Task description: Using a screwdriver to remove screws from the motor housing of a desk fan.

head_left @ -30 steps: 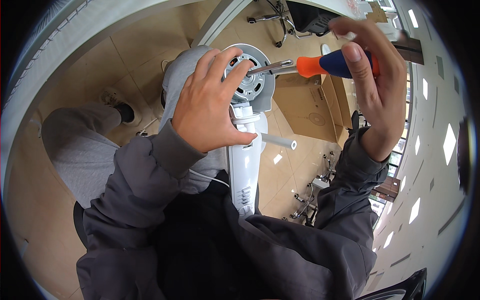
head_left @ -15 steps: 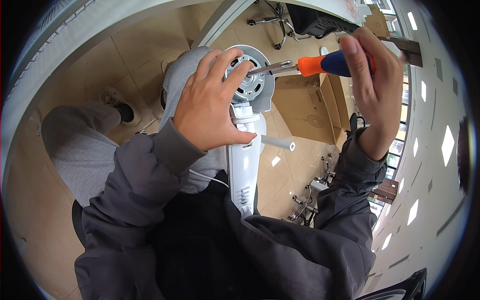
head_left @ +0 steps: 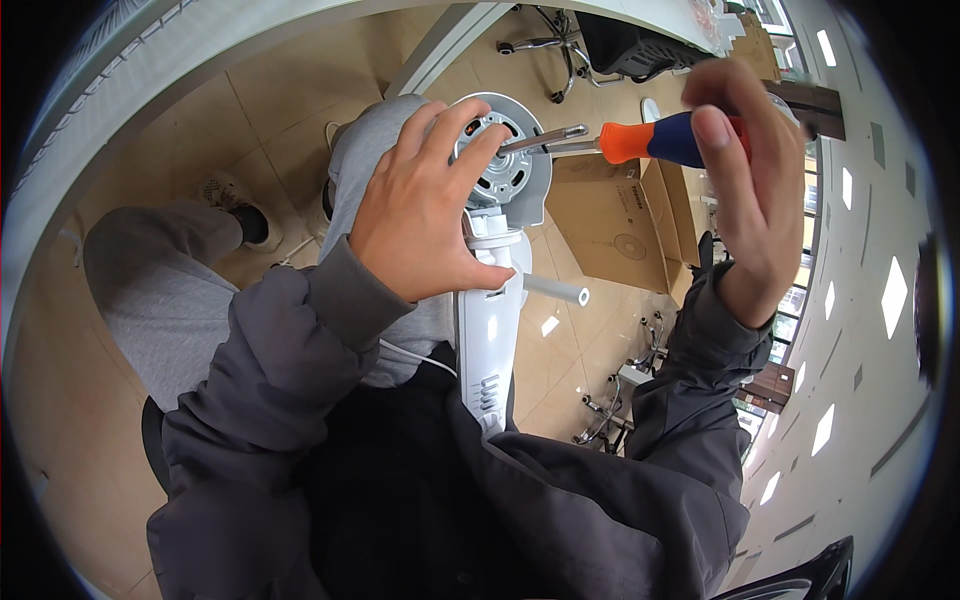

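Observation:
My left hand [head_left: 423, 210] is wrapped over a white fan body [head_left: 490, 360], fingertips on its round metal motor [head_left: 501, 180] inside a pale housing [head_left: 532, 200], thumb lower down on the white neck. A silver shaft [head_left: 550, 136] juts rightward from the motor's middle. My right hand [head_left: 760, 190] holds an orange-and-dark-blue screwdriver [head_left: 630, 142] by its handle. The screwdriver's metal blade runs leftward just below the shaft, toward the motor; I cannot tell whether its tip touches. A white tube [head_left: 555, 287] sticks out rightward beside the fan body, which rests along my lap.
An open cardboard box [head_left: 610, 230] is on the tiled floor [head_left: 270, 80] behind the fan. A white desk frame [head_left: 445, 45] arches above. Office chair bases [head_left: 560, 65] stand beyond, more at right [head_left: 615, 400]. A white cord [head_left: 410, 352] crosses my grey-trousered leg.
My right hand has moved slightly with its fingers shifting about the handle, and the screwdriver has moved a little to the right. My left hand and the fan body are almost unchanged.

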Demonstrator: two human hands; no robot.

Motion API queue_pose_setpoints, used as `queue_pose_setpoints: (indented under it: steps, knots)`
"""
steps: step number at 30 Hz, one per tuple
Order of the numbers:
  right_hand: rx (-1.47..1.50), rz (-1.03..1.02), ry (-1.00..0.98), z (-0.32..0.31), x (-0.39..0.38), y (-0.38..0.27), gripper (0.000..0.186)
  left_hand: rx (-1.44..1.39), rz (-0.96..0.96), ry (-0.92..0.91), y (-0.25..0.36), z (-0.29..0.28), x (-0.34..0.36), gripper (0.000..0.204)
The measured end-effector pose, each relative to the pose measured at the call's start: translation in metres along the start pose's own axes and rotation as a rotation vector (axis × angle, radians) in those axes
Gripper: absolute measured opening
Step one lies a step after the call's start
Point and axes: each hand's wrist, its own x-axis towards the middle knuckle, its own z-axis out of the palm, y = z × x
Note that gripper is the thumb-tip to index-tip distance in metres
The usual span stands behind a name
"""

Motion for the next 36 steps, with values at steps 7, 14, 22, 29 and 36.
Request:
queue_pose_setpoints:
  steps: [7, 14, 22, 29, 36]
  knots:
    - [0.324, -0.22, 0.101, 0.013, 0.0, 0.012, 0.022, -0.02, 0.002, -0.003, 0.001, 0.0, 0.0, 0.098]
    - [0.148, -0.008, 0.087, 0.007, 0.003, 0.004, 0.025, -0.017, -0.002, -0.006, 0.0, 0.001, -0.001, 0.098]
    - [0.193, -0.293, 0.13, 0.009, 0.008, 0.022, 0.018, -0.031, -0.002, -0.008, 0.001, 0.001, 0.001, 0.099]
    - [-0.098, -0.159, 0.194, 0.018, 0.011, -0.001, 0.015, -0.029, 0.005, -0.01, -0.002, 0.003, 0.0, 0.1]
    - [0.085, -0.39, -0.092, -0.003, 0.014, 0.001, 0.015, -0.026, 0.003, -0.012, -0.003, 0.001, -0.004, 0.098]
